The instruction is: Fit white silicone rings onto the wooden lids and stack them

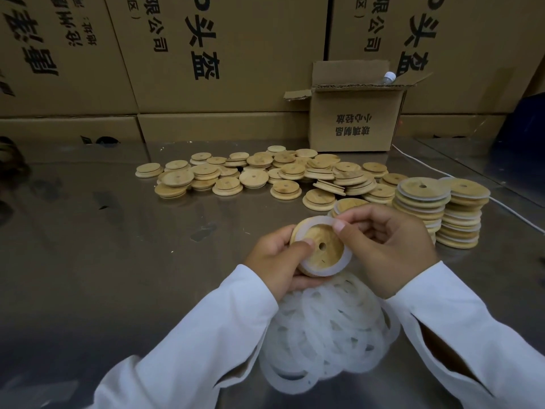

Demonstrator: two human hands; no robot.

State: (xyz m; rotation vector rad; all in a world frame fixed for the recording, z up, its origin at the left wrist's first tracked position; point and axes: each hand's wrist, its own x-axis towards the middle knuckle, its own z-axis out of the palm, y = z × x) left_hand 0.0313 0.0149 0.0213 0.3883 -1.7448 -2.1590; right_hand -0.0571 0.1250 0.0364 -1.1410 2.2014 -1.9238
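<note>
— Fitting a ring, is she? Which hands do what?

— Looks so. The left hand (275, 261) cups the wooden lid (320, 246) above the loose ring pile (327, 332), thumb pressed on its face. The right hand (386, 243) pinches the white silicone ring (330, 222) at the lid's top edge.

— And next?

— I'd guess seating the ring all round, then onto the finished stacks (442, 208) at the right.
</note>
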